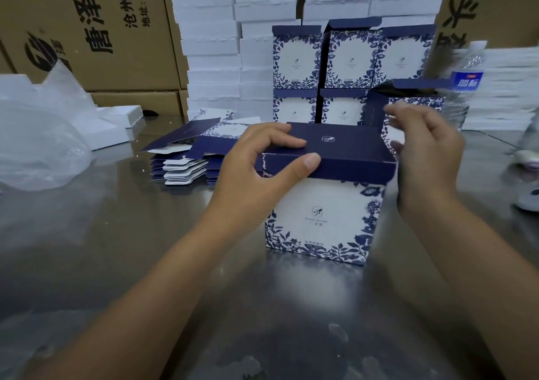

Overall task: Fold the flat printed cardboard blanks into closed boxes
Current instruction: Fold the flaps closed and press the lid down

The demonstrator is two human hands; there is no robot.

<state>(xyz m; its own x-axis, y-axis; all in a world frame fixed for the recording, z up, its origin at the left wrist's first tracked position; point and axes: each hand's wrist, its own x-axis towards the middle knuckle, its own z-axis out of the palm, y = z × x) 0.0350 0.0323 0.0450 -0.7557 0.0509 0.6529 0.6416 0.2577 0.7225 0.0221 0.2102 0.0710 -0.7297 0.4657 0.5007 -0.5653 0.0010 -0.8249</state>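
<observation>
A blue-and-white floral printed box stands upright on the steel table. Its dark blue lid is folded down over the top. My left hand grips the lid's left end, fingers on top and thumb pressing the front flap. My right hand is blurred at the box's right side, with its fingers loosely spread by the lid's right edge. A pile of flat blanks lies to the left, behind my left hand.
Folded boxes are stacked in two rows behind, one with its lid up. White foam trays and brown cartons form the back wall. A plastic bag lies at the left and a water bottle stands at the right.
</observation>
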